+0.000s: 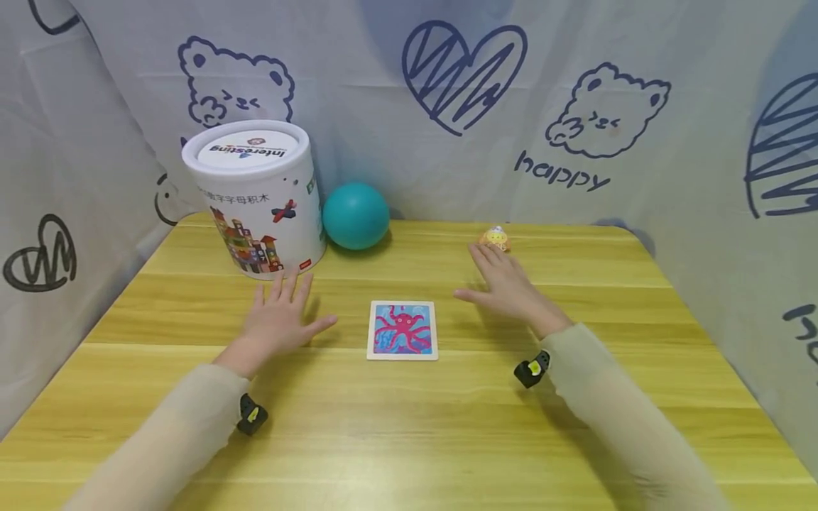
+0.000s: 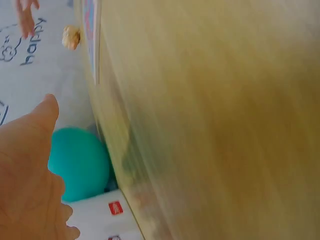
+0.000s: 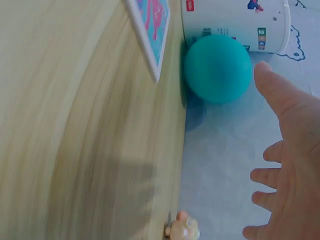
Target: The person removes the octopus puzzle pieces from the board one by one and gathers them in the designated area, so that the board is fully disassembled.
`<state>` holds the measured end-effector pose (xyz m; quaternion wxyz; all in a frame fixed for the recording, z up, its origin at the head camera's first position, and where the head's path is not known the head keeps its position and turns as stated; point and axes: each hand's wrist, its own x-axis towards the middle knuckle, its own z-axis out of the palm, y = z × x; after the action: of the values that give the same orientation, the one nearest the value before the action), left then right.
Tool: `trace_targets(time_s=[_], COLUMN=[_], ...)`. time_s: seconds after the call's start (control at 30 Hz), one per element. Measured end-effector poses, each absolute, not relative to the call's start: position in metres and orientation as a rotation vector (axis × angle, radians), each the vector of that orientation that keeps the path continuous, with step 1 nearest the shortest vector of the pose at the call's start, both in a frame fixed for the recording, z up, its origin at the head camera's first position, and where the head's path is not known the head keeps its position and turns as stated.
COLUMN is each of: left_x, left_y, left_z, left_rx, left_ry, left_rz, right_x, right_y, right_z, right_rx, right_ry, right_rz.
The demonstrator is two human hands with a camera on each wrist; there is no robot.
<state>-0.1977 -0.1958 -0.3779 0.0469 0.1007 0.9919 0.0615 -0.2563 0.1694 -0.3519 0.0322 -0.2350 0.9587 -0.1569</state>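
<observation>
A square picture tile (image 1: 403,331) with a pink octopus on blue and a white border lies flat mid-table. To its left, my left hand (image 1: 281,323) hovers palm down with straight, spread fingers, in front of the white bucket (image 1: 268,213). My right hand (image 1: 505,287) is over the table to the tile's right, fingers straight, holding nothing. Just beyond its fingertips sits a small yellow-and-orange figurine (image 1: 495,239). A teal ball (image 1: 356,216) rests against or close beside the bucket; in the right wrist view the ball (image 3: 218,69) appears beyond my thumb.
The wooden table (image 1: 409,440) runs back to a white curtain (image 1: 358,92) printed with bears and hearts. Cloth also hangs along the left and right sides. The lidded bucket carries pictures of building blocks. Each wrist wears a black band.
</observation>
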Motion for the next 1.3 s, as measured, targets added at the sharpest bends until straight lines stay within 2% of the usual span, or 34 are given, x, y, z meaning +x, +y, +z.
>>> trace_targets(time_s=[0.37,0.6,0.93,1.3], left_x=[-0.203,-0.207,-0.213,-0.218], left_y=[-0.163,-0.146,-0.132,-0.13], left_z=[-0.391,-0.399,-0.396,-0.396], left_rx=[0.573,0.694,0.732,0.804], left_ry=[2.952,2.891,2.799,2.763], left_rz=[0.167,0.118,0.048,0.048], right_x=[-0.265,-0.268,-0.261,-0.262], right_y=[0.128,0.098,0.063,0.052], right_z=[-0.357,-0.37,-0.382,-0.387], right_rx=[-0.856,-0.899,-1.0,-0.983], right_ry=[2.809,2.701,2.647,2.672], right_rz=[-0.715,-0.701,-0.494,-0.463])
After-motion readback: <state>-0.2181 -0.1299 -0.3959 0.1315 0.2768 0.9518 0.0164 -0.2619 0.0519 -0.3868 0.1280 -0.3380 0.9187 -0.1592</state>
